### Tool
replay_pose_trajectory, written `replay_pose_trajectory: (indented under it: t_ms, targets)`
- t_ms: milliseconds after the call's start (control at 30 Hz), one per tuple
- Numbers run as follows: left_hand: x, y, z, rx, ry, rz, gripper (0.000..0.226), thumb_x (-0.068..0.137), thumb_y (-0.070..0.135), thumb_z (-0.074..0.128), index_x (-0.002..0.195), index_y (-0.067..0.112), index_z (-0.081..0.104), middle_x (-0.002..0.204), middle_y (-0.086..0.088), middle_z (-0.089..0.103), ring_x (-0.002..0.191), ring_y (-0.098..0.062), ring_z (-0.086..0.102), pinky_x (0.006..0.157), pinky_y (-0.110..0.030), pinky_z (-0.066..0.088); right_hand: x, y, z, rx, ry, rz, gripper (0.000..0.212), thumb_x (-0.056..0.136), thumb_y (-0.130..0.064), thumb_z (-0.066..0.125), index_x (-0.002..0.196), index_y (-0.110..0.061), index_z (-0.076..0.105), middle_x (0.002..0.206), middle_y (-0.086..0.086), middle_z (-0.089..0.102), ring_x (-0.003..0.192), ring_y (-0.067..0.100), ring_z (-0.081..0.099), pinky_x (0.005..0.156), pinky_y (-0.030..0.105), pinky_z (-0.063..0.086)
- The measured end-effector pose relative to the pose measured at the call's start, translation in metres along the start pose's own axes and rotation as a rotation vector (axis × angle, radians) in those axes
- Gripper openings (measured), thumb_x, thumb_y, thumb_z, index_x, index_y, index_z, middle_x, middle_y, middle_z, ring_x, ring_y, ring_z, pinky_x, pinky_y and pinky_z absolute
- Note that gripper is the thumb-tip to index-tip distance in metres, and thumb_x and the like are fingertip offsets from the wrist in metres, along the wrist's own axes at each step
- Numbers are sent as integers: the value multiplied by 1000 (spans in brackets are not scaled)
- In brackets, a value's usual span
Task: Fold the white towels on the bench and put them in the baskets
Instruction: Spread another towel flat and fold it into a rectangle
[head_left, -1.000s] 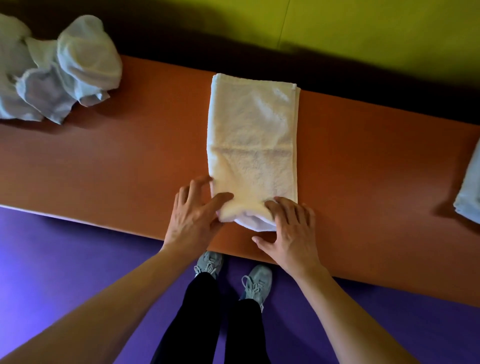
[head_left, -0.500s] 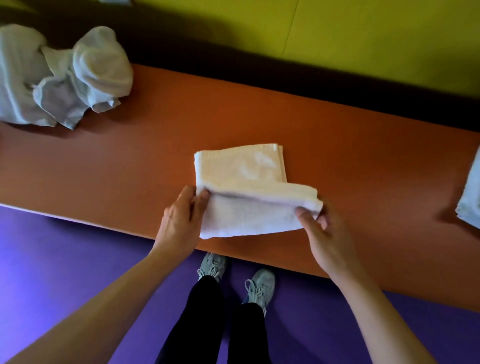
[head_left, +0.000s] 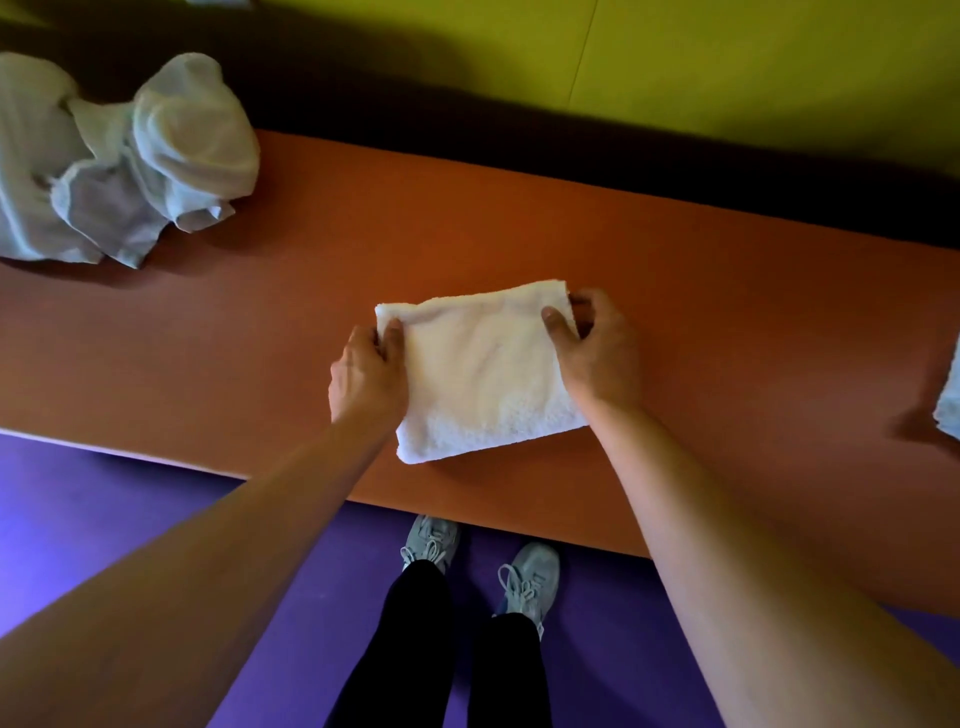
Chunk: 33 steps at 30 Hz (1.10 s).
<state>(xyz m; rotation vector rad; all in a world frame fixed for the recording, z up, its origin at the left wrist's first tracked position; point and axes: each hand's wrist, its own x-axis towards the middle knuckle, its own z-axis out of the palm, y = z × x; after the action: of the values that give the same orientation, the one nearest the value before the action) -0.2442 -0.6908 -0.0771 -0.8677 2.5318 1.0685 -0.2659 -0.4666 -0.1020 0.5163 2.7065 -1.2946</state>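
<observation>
A white towel (head_left: 483, 369), folded into a small rectangle, lies flat in the middle of the orange bench (head_left: 727, 291). My left hand (head_left: 366, 382) pinches its far left corner, thumb on top. My right hand (head_left: 597, 348) grips the far right corner, fingers wrapped around the edge. A heap of crumpled white towels (head_left: 119, 156) rests at the bench's far left. No basket is in view.
The edge of another pale towel (head_left: 950, 395) shows at the right border of the bench. Beyond the bench is a dark gap and a yellow-green wall (head_left: 727, 52). A purple floor (head_left: 104, 519) and my grey shoes lie below the bench's near edge.
The long towel strip was folded in half: both hands carried the near end away from me onto the far end. They now hold the far corners of the smaller rectangle.
</observation>
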Motion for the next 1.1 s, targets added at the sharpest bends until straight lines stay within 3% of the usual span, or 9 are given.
replay_pose_trajectory:
  t_ms: [100,233,400,467,533,600,700,867,1100]
  targets:
    - [-3,-7,-3,-11,16,-100,46,102,57,32,106,14,49,87,1,56,90,-33,60,81,-51,53,-14,5,2,-134,58,72,52,95,-61,53,128,-21,55,121,1,61,105,22,60,84,39,55]
    - [-31,-27,-13,-73,-46,-70,46,104,55,28,105,12,44,93,-3,58,88,-28,56,74,-40,44,-52,14,-10,-232,-11,247,59,97,-67,38,129,-20,52,123,6,56,100,23,57,77,36,46]
    - [-46,-34,-16,-190,-229,-80,33,101,29,55,132,19,49,118,6,61,102,-14,59,83,-28,41,-68,20,-11,194,-139,439,56,88,-60,64,129,-23,53,121,-1,62,96,13,64,71,28,53]
    - [-43,-30,-17,-180,-241,-114,41,98,31,61,135,19,49,113,7,62,101,-16,60,79,-30,43,-64,12,-17,337,-157,574,54,90,-52,69,129,-19,55,122,-2,62,101,14,62,77,29,49]
    - [-40,-21,-17,-172,-250,-135,34,97,34,61,126,17,56,98,9,62,90,-17,59,69,-31,43,-62,5,-28,418,-215,644,33,91,-49,69,107,-20,65,105,-4,65,90,11,60,75,32,47]
    - [-41,-9,-16,-230,-278,-152,20,98,31,60,112,17,61,88,9,61,80,-12,59,64,-28,44,-64,1,-39,447,-215,617,17,93,-43,70,90,-26,69,94,-6,70,88,9,63,78,32,51]
    - [-45,12,-14,-264,-335,-146,10,96,27,62,101,19,61,89,7,63,82,-13,60,67,-29,48,-71,1,-57,467,-130,544,13,94,-35,69,93,-23,74,97,-1,76,96,19,70,87,40,57]
    - [-67,60,-6,-225,-430,-56,17,94,27,65,108,19,62,103,-1,66,96,-23,63,84,-46,53,-84,3,-112,544,-12,568,18,95,-30,68,102,-14,73,95,-1,75,88,16,71,63,20,53]
    - [-119,129,31,-210,-524,59,19,94,26,65,112,21,59,100,6,64,91,-14,61,72,-34,50,-99,30,-197,675,108,642,16,94,-29,69,103,-16,72,101,1,76,95,20,73,78,32,60]
